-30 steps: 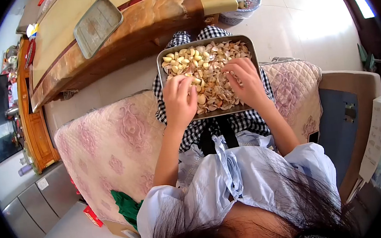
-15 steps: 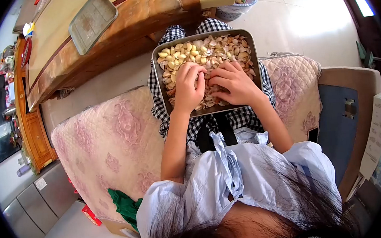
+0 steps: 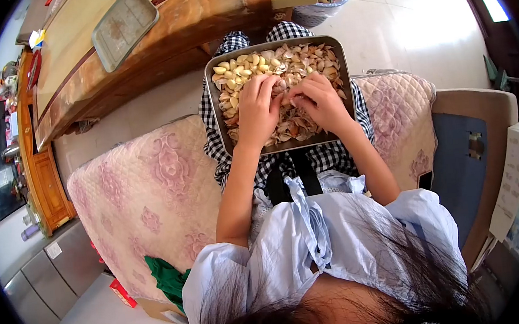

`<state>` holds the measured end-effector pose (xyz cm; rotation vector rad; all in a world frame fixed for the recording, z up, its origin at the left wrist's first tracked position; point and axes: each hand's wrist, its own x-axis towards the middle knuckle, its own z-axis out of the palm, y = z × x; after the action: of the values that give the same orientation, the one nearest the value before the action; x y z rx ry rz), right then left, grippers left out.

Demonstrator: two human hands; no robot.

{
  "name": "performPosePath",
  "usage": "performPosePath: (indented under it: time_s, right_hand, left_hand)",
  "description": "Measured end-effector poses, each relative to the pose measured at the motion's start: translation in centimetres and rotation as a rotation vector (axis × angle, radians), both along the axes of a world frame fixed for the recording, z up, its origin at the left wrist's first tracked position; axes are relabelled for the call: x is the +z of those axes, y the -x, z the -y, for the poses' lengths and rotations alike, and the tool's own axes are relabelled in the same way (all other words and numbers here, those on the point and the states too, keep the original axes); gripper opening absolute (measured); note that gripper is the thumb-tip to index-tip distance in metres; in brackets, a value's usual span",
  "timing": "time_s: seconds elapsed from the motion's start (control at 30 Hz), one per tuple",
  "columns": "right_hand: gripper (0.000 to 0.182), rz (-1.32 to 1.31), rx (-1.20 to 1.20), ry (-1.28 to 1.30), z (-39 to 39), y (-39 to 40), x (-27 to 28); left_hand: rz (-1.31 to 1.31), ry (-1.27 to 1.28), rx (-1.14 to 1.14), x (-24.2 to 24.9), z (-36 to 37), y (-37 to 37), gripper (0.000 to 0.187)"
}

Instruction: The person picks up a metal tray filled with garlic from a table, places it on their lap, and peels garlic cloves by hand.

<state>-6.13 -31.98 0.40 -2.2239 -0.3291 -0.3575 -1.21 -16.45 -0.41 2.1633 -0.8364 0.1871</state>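
A metal tray (image 3: 344, 70) rests on my lap, full of garlic cloves and loose skins. Peeled yellow cloves (image 3: 234, 69) lie at its upper left; unpeeled cloves (image 3: 321, 56) are spread at the upper right. Over the left-centre of the tray, my left hand (image 3: 259, 108) has its fingers bent and drawn together. My right hand (image 3: 320, 102) is just beside it, thumb and fingertips pinched on a small pale piece that looks like garlic. What the left fingertips hold, if anything, is too small to tell.
A stone-topped table (image 3: 212, 19) stands ahead, with a grey tray (image 3: 125, 29) on it. A blue-and-white basket (image 3: 320, 8) is on the floor beyond. Around me is the quilted seat cover (image 3: 145, 177), with a green cloth (image 3: 170, 278) at left and a phone (image 3: 425, 180) at right.
My right hand has closed from spread fingers into a pinch, its fingertips drawn in. My left hand has shifted slightly, still over the tray.
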Motion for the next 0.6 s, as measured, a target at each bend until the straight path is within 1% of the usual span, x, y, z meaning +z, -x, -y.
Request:
performPosePath:
  time_s: [0.07, 0.13, 0.27, 0.33, 0.37, 0.43, 0.53, 0.57, 0.6]
  right_hand:
    - [0.013, 0.001, -0.040, -0.043, 0.0, 0.0, 0.1]
    - [0.012, -0.030, -0.092, -0.138, -0.1, 0.0, 0.3]
    - [0.013, -0.048, -0.085, -0.182, -0.2, 0.3, 0.8]
    - [0.013, -0.115, -0.135, -0.246, -0.3, 0.5, 0.9]
    - [0.013, -0.114, -0.136, -0.246, -0.2, 0.5, 0.9]
    - [0.014, -0.113, -0.141, -0.325, 0.1, 0.5, 0.9]
    - [0.014, -0.122, -0.130, -0.347, 0.2, 0.5, 0.7]
    - [0.014, -0.123, -0.132, -0.346, 0.2, 0.5, 0.7]
    - [0.015, -0.128, -0.127, -0.348, 0.2, 0.5, 0.7]
  left_hand:
    - [0.003, -0.020, -0.009, -0.2, 0.0, -0.1, 0.030]
    - [-0.017, -0.031, -0.020, -0.4, -0.1, -0.1, 0.031]
    - [-0.011, 0.009, 0.006, -0.1, 0.1, 0.1, 0.027]
    - [-0.004, 0.229, -0.045, 0.5, 0.1, 0.0, 0.024]
    - [-0.003, 0.230, -0.046, 0.8, -0.1, 0.2, 0.024]
    - [-0.297, 0.285, -0.150, 1.2, -0.3, 0.5, 0.021]
    - [-0.270, 0.247, -0.112, 0.4, 0.3, 1.1, 0.022]
    - [-0.225, 0.259, -0.113, 0.3, 0.3, 1.1, 0.021]
    - [-0.227, 0.259, -0.114, 0.7, 0.3, 1.1, 0.021]
